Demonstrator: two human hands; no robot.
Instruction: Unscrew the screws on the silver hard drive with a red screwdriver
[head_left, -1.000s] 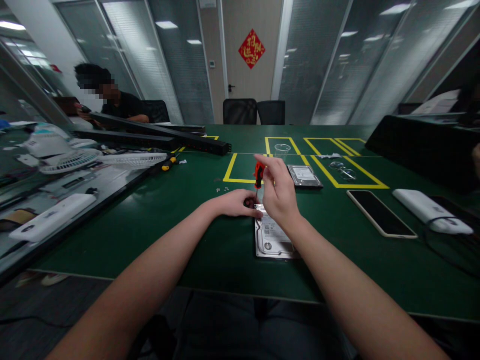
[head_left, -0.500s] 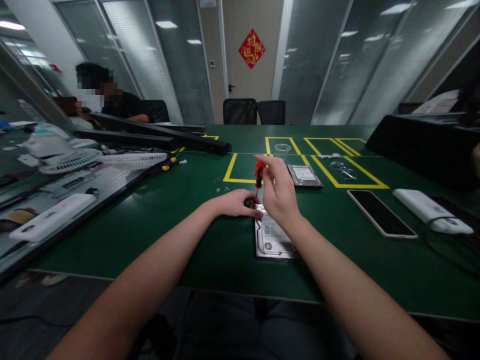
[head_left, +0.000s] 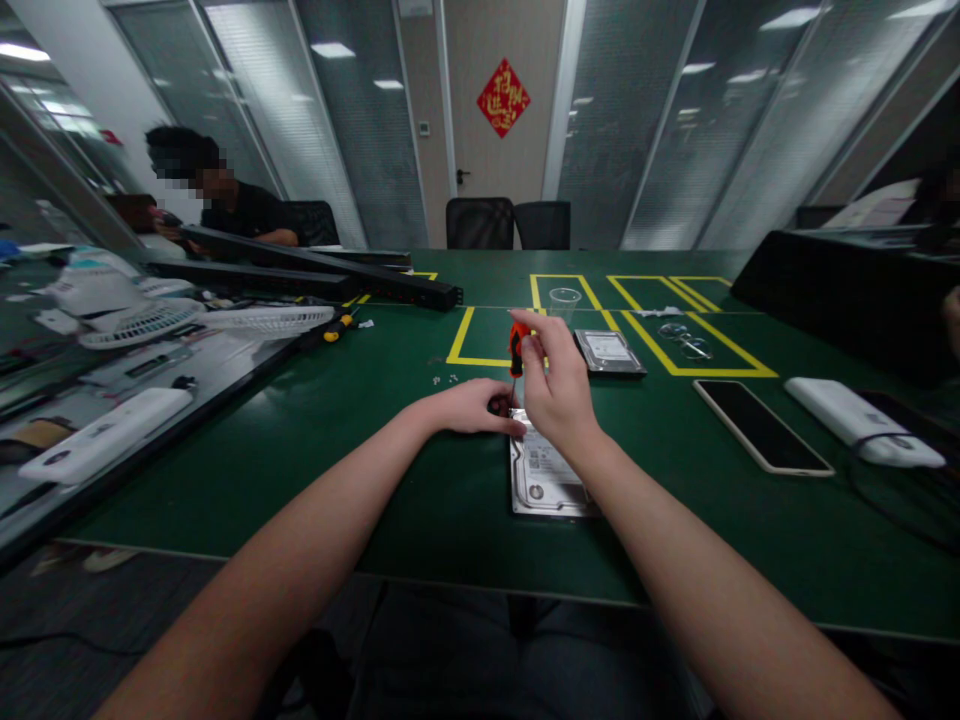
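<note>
A silver hard drive (head_left: 541,480) lies flat on the green table (head_left: 375,470) in front of me. My right hand (head_left: 559,390) is closed round a small red-handled screwdriver (head_left: 516,350), held upright with its tip down at the drive's far left corner. My left hand (head_left: 472,405) rests at that same corner, fingers curled against the drive's edge beside the screwdriver tip. What lies under the tip is hidden by my fingers.
A second hard drive (head_left: 609,352), a clear cup (head_left: 564,300) and small clear parts (head_left: 684,340) sit in yellow-taped boxes beyond. Tiny screws (head_left: 444,379) lie left. A phone (head_left: 761,425) and white power bank (head_left: 862,420) lie right. A person (head_left: 225,195) sits at far left.
My right hand's fingers have shifted on the screwdriver handle, which sits slightly lower. The left hand and the drive have stayed in place.
</note>
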